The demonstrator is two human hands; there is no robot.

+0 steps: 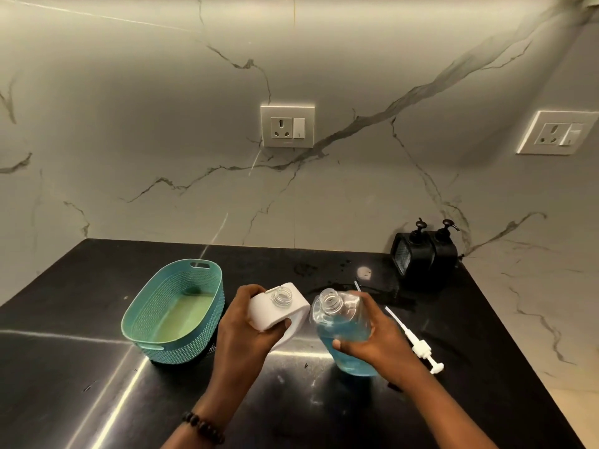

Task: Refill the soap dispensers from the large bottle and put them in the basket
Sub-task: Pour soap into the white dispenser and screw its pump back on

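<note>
Clearly we risked spilling: left hand (241, 332) gripped the white dispenser (278, 307), right hand (372, 343) the clear blue-soap bottle (343, 332), mouths misaligned.

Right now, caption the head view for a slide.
Left hand holds white dispenser, right hand the blue-soap bottle; both uncapped.

A glossy black stone countertop (97, 367) streaked with light reflections meets a veined marble wall at 12 o'clock. A teal woven basket (207, 338) sits on it toward 9 o'clock, a white pump head with its tube (418, 343) lies flat at 3 o'clock, and two black pump dispensers (424, 251) stand side by side against the wall at 2 o'clock. Wet smears (324, 280) and a small pale patch (363, 272) mark the surface near 1 o'clock.
</note>
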